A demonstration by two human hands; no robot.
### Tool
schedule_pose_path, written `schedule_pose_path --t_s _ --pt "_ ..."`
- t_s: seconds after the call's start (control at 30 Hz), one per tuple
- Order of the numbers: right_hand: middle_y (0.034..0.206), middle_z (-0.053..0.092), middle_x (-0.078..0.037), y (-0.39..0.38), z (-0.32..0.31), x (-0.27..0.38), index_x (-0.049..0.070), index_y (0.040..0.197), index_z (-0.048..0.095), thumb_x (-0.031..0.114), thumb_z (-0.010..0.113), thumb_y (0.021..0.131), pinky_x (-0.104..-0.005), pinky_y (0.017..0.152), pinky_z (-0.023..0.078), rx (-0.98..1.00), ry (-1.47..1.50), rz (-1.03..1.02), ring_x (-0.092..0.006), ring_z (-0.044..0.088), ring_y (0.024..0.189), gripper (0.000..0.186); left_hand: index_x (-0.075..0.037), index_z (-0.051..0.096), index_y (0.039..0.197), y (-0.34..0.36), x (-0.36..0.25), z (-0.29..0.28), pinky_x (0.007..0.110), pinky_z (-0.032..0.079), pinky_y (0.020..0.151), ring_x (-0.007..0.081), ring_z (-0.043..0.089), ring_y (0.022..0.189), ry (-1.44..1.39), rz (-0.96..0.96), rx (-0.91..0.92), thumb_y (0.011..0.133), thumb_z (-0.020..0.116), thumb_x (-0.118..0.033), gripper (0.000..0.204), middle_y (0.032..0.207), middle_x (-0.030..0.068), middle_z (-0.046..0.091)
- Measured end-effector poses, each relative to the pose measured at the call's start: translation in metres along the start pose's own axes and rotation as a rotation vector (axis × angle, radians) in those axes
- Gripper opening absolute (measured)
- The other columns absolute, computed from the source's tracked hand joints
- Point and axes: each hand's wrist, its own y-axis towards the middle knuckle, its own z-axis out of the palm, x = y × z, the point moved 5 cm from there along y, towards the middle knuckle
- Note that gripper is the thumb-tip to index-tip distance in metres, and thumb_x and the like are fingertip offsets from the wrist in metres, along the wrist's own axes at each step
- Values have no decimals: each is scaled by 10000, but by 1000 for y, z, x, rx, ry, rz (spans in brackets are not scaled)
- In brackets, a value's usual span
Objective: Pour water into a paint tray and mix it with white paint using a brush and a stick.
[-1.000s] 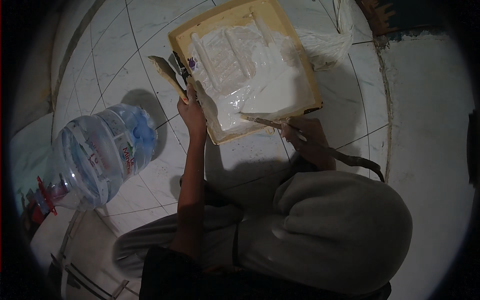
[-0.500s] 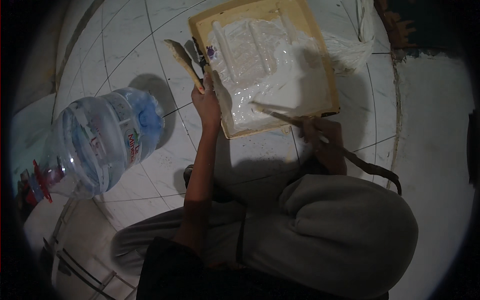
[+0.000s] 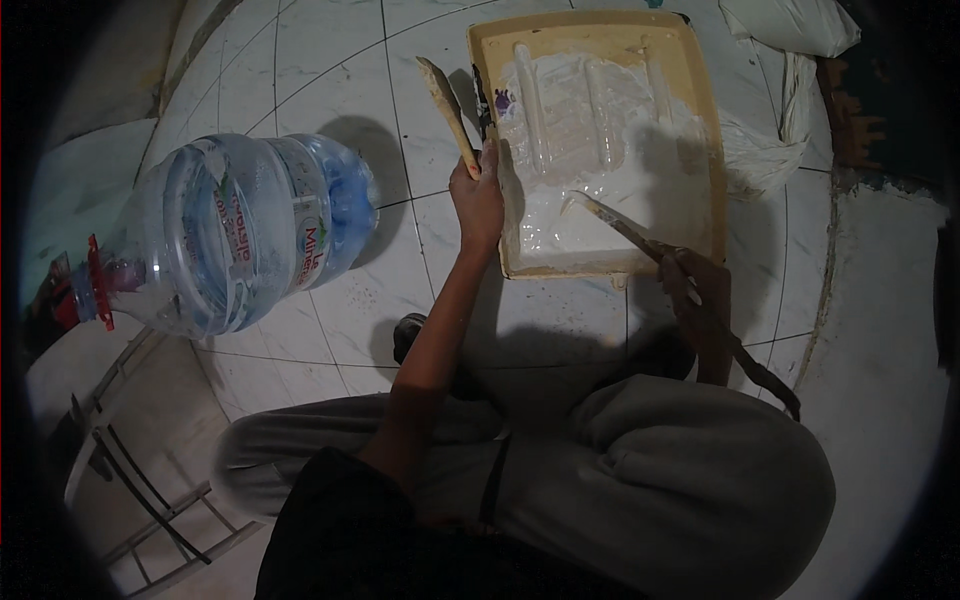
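Observation:
A cream paint tray (image 3: 704, 120) holding white paint lies on the tiled floor in front of me. My left hand (image 3: 480, 203) grips the tray's left rim. Beside that hand a flat wooden stick (image 3: 448, 106) lies on the tiles. My right hand (image 3: 696, 287) is closed on a long-handled paintbrush (image 3: 627, 228), whose tip rests in the white paint near the tray's front edge. My knees in grey trousers fill the lower part of the view.
A large clear water jug (image 3: 240, 232) lies on its side at the left. White plastic bags (image 3: 790, 60) sit to the right of the tray. A metal frame (image 3: 140, 480) stands at the lower left. A raised grey slab (image 3: 880, 320) runs along the right.
The view has shifted so the tray sits further right and higher. The brush tip stays in the paint, and my left hand keeps its hold on the tray's rim.

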Motion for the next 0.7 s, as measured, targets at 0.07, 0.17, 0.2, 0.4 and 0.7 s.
schedule_pose_path --t_s 0.07,0.17,0.2,0.4,0.7 --pt "683 616 -55 3 -11 -1 -13 1012 683 87 563 901 -266 593 445 -28 4 56 -96 545 611 191 -25 499 738 0 -2 7 272 305 508 71 337 567 -20 1 16 968 545 -282 348 620 -31 403" --pt "794 643 -129 6 -1 11 -17 962 660 102 596 886 -294 695 490 180 -163 -9 -197 637 728 154 -38 497 737 0 -5 6 268 288 495 64 329 551 -14 11 38 971 542 -292 348 608 -41 393" --pt "809 651 -130 8 -2 16 -17 962 658 97 601 880 -299 697 492 80 -107 6 -205 644 741 152 -37 498 738 -1 -5 2 269 286 493 64 328 550 -8 14 30 973 539 -295 351 607 -41 392" --pt "901 684 -148 5 -6 19 -23 976 656 96 598 884 -325 723 507 140 -84 14 -224 672 807 162 -46 488 729 -4 -12 5 286 289 481 77 346 524 36 11 18 965 537 -371 405 601 -34 405" --pt "690 616 -71 0 6 34 4 934 684 82 601 886 -286 605 455 99 -133 -242 -126 566 623 123 -53 491 737 -1 -4 3 257 279 483 56 325 535 9 -9 45 977 533 -336 373 603 -49 394"
